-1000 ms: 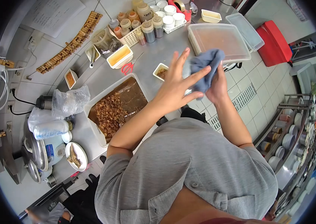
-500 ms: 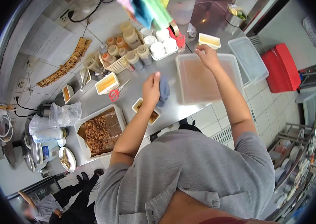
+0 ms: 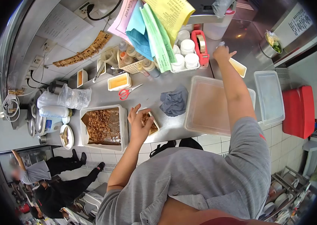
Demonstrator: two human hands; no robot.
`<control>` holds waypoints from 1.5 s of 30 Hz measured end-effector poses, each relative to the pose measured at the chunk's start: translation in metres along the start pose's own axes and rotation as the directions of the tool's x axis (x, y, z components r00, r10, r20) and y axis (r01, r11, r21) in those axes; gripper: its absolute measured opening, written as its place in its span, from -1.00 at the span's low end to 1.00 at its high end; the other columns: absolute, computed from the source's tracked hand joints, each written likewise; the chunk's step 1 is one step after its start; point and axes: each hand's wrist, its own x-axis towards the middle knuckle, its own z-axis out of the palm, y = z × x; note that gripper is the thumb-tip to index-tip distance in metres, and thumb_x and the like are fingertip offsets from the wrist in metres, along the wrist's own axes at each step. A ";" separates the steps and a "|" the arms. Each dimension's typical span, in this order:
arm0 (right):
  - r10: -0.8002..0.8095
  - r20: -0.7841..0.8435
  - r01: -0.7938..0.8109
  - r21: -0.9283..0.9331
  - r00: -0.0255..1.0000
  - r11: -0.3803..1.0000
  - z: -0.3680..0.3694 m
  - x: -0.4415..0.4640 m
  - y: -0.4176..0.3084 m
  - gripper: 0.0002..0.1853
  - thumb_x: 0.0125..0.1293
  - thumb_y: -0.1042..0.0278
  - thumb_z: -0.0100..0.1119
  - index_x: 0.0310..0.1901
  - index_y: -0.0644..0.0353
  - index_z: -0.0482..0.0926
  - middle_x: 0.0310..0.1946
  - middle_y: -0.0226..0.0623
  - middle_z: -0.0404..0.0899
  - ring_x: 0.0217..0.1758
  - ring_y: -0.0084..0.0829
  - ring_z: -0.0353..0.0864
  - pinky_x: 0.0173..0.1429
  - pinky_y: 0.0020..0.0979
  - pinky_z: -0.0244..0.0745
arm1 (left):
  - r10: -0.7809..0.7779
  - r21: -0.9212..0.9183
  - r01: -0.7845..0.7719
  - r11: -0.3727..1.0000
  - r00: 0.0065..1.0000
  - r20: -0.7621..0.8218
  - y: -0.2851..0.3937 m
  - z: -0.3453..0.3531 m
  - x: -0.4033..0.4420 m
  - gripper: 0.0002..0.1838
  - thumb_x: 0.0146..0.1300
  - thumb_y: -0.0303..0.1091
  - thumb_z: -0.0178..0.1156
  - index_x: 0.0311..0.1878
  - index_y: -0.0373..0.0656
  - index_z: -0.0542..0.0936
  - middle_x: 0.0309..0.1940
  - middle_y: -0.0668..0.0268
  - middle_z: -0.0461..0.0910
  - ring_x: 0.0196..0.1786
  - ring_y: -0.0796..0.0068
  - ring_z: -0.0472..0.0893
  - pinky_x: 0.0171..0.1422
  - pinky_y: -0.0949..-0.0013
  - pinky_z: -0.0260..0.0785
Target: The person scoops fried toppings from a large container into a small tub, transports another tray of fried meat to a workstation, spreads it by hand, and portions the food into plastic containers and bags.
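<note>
My left hand (image 3: 139, 125) is open, its thumb and fingers apart, over the left side of a small white container (image 3: 153, 131) with brown crumbly food. Left of it is a large white tray (image 3: 125, 129) of brown shredded food (image 3: 100, 126). Between my hands lies a crumpled grey-blue cloth (image 3: 174, 102). My right hand (image 3: 224, 54) reaches across the counter and pinches a crumpled bit of clear plastic (image 3: 221, 44), one finger sticking out to the right. Beside that hand stands a white tub of yellow content (image 3: 237, 67).
A large lidded plastic box (image 3: 207, 107) sits under my right forearm. Red scissors (image 3: 125, 93) lie near a yellow-filled tub (image 3: 119, 81). A red tape dispenser (image 3: 200, 48) and white-lidded cups (image 3: 187, 47) stand behind. Paper slips (image 3: 158, 33) hang above. People (image 3: 57, 168) are at lower left.
My left hand has moved from beside the cloth to over the small food container and opened. My right hand has reached farther back to the crumpled plastic. The view has shifted.
</note>
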 end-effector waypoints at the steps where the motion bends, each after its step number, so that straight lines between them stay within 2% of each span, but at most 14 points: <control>1: 0.020 0.025 -0.021 0.051 1.000 0.998 -0.013 -0.007 0.003 -0.62 0.28 0.07 0.26 0.08 -0.02 0.71 0.27 -0.23 0.56 0.46 -0.23 0.40 0.61 0.37 -0.18 | -0.011 0.002 0.011 1.000 1.000 0.001 -0.001 -0.003 -0.001 -0.67 0.23 -0.30 0.40 0.07 -0.06 0.67 0.42 -0.01 0.35 0.54 -0.20 0.09 0.59 -0.12 -0.05; 4: -0.059 -0.308 0.179 0.377 0.949 0.909 -0.026 -0.038 0.020 -0.71 0.22 0.13 0.38 -0.07 0.04 0.72 0.02 -0.26 0.68 0.18 -0.27 0.62 0.41 0.13 0.31 | 0.021 -0.245 -0.028 0.969 0.999 -0.034 -0.006 -0.004 0.006 -0.71 0.30 -0.41 0.32 0.09 -0.13 0.65 0.22 0.08 0.57 0.28 0.13 0.51 0.41 0.16 0.29; 8: -0.190 -0.274 0.302 0.944 0.943 0.134 -0.077 -0.140 0.008 -0.70 0.39 0.53 0.23 0.13 0.16 0.53 -0.16 -0.34 0.63 -0.02 -0.48 0.64 -0.03 -0.38 0.62 | 0.007 -0.443 0.019 0.896 0.998 0.056 0.030 -0.008 0.021 -0.59 0.33 -0.36 0.34 0.22 -0.16 0.56 0.22 0.09 0.57 0.29 0.17 0.52 0.37 0.19 0.33; 10: -0.327 -0.124 0.061 0.978 0.937 -0.197 -0.109 -0.213 -0.018 -0.57 0.42 0.65 0.14 0.28 0.21 0.41 -0.13 -0.41 0.59 0.00 -0.55 0.62 0.03 -0.46 0.62 | 0.199 -0.357 -0.206 0.911 0.978 -0.058 0.035 0.001 0.032 -0.39 0.32 -0.30 0.38 0.40 -0.12 0.42 0.31 0.12 0.50 0.40 0.16 0.44 0.39 0.14 0.33; 13: -0.557 0.008 -0.211 0.930 0.830 -0.302 -0.120 -0.286 -0.044 -0.57 0.40 0.65 0.18 0.28 0.28 0.42 0.00 -0.38 0.58 0.05 -0.56 0.61 0.08 -0.44 0.63 | -0.022 -0.606 0.062 0.793 0.997 0.073 0.050 -0.006 0.035 -0.21 0.29 -0.28 0.41 0.52 -0.05 0.23 0.36 0.08 0.44 0.46 0.09 0.36 0.41 -0.08 0.32; 15: -0.600 0.006 -0.246 0.915 0.800 -0.319 -0.128 -0.319 -0.064 -0.59 0.40 0.64 0.18 0.26 0.30 0.43 0.00 -0.35 0.61 0.03 -0.56 0.63 0.06 -0.44 0.64 | 0.227 -0.872 0.472 -0.129 0.870 0.438 0.043 -0.012 0.040 -0.14 0.29 -0.35 0.40 0.56 0.02 0.12 0.34 0.05 0.44 0.42 0.06 0.42 0.36 -0.25 0.37; 23: -0.532 -0.059 0.027 0.997 0.844 -0.069 -0.117 -0.329 -0.070 -0.85 0.42 0.50 0.28 -0.04 0.34 0.64 -0.20 -0.35 0.71 -0.22 -0.59 0.66 -0.07 -0.49 0.64 | 0.162 -0.894 0.405 0.188 0.886 0.435 0.007 -0.021 0.025 -0.75 0.25 -0.56 0.38 -0.05 -0.19 0.58 -0.03 0.30 0.64 -0.02 0.49 0.65 0.13 0.27 0.61; 25: -0.461 -0.118 0.111 0.993 0.879 -0.043 -0.117 -0.316 -0.063 -0.87 0.44 0.44 0.27 -0.08 0.32 0.66 -0.22 -0.36 0.71 -0.24 -0.61 0.65 -0.10 -0.50 0.65 | 0.207 -0.807 0.206 0.553 0.905 0.372 -0.019 -0.026 0.026 -0.76 0.24 -0.53 0.41 -0.06 -0.16 0.60 -0.11 0.33 0.67 -0.01 0.55 0.64 0.07 0.35 0.58; 27: -0.357 -0.182 0.179 0.983 0.916 -0.044 -0.127 -0.296 -0.059 -0.86 0.46 0.42 0.26 -0.07 0.31 0.66 -0.21 -0.37 0.70 -0.24 -0.61 0.64 -0.08 -0.48 0.67 | 0.062 -0.815 0.408 0.411 0.880 0.471 -0.015 -0.045 0.022 -0.73 0.21 -0.50 0.44 -0.03 -0.15 0.63 -0.16 0.36 0.68 -0.04 0.56 0.63 0.05 0.41 0.53; 32: -0.546 -0.170 0.130 0.985 0.820 -0.111 -0.159 -0.314 -0.090 -0.85 0.45 0.43 0.26 -0.05 0.31 0.66 -0.16 -0.34 0.70 -0.17 -0.60 0.65 0.01 -0.45 0.69 | 0.131 -0.677 0.000 0.736 0.981 0.143 -0.017 -0.065 0.052 -0.66 0.23 -0.37 0.46 0.05 -0.14 0.65 -0.16 0.44 0.69 -0.10 0.57 0.62 0.09 0.42 0.46; 34: -0.689 -0.115 0.105 0.993 0.716 -0.057 -0.161 -0.320 -0.102 -0.81 0.40 0.40 0.33 -0.03 0.30 0.69 -0.15 -0.32 0.72 -0.10 -0.59 0.66 0.03 -0.44 0.69 | 0.358 -0.011 -0.393 0.920 0.850 -0.387 -0.014 -0.071 0.060 -0.67 0.28 -0.29 0.44 0.07 -0.12 0.66 -0.13 0.43 0.68 -0.07 0.58 0.60 0.06 0.39 0.45; 38: -0.776 -0.117 0.218 0.975 0.620 0.028 -0.152 -0.345 -0.138 -0.73 0.31 0.43 0.42 0.01 0.31 0.69 -0.11 -0.29 0.74 -0.06 -0.52 0.70 0.05 -0.46 0.65 | 0.121 -0.749 -0.023 0.662 0.990 0.076 0.009 -0.089 0.054 -0.70 0.33 -0.27 0.41 0.05 -0.14 0.65 -0.13 0.39 0.71 -0.10 0.64 0.61 -0.03 0.45 0.44; 41: -0.702 0.035 -0.155 0.982 0.711 -0.108 -0.147 -0.355 -0.151 -0.74 0.28 0.41 0.46 -0.05 0.32 0.72 -0.19 -0.28 0.75 -0.13 -0.54 0.69 -0.06 -0.51 0.61 | 0.182 -0.859 -0.002 0.512 0.978 0.107 0.005 -0.080 0.055 -0.75 0.34 -0.33 0.40 0.01 -0.19 0.65 -0.18 0.38 0.72 -0.17 0.67 0.63 -0.09 0.52 0.44; 45: -0.652 -0.071 -0.038 0.988 0.755 -0.152 -0.137 -0.348 -0.144 -0.77 0.21 0.56 0.47 -0.14 0.25 0.62 -0.17 -0.35 0.67 -0.12 -0.57 0.68 -0.02 -0.49 0.65 | 0.111 -0.778 0.045 0.627 0.983 0.146 -0.008 -0.070 0.045 -0.82 0.35 -0.40 0.37 -0.05 -0.23 0.66 -0.24 0.36 0.73 -0.20 0.67 0.66 -0.11 0.54 0.49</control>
